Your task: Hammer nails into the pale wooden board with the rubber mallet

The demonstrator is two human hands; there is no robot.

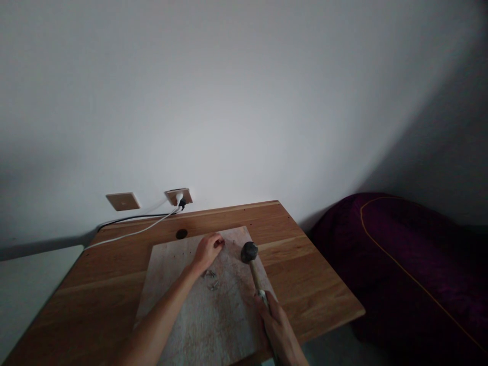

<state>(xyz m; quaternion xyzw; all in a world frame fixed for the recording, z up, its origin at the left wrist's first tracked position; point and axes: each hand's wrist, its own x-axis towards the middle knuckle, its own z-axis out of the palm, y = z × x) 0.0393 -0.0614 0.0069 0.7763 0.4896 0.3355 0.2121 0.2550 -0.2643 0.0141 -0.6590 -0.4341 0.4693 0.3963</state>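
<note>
My right hand point(277, 320) is wrapped round the handle of a mallet point(250, 253) with a dark, rounded head and a pale shaft. The head is over the right edge of a worn, whitish wooden board point(198, 325). My left hand point(209, 250) is at the far part of the board, thumb and fingers pinched together; whatever they hold is too small to make out. A small loose pile of thin metal nails point(211, 280) lies on the board beside my left wrist. Tiny upright dark points, perhaps nails, show near the board's far edge.
The board rests on a wooden table point(305, 274) against a white wall. Plugs and cables run from a wall socket point(179, 196) across the table's back left. A white panel point(38, 279) stands at the left, a purple beanbag-like mass point(389, 264) at the right.
</note>
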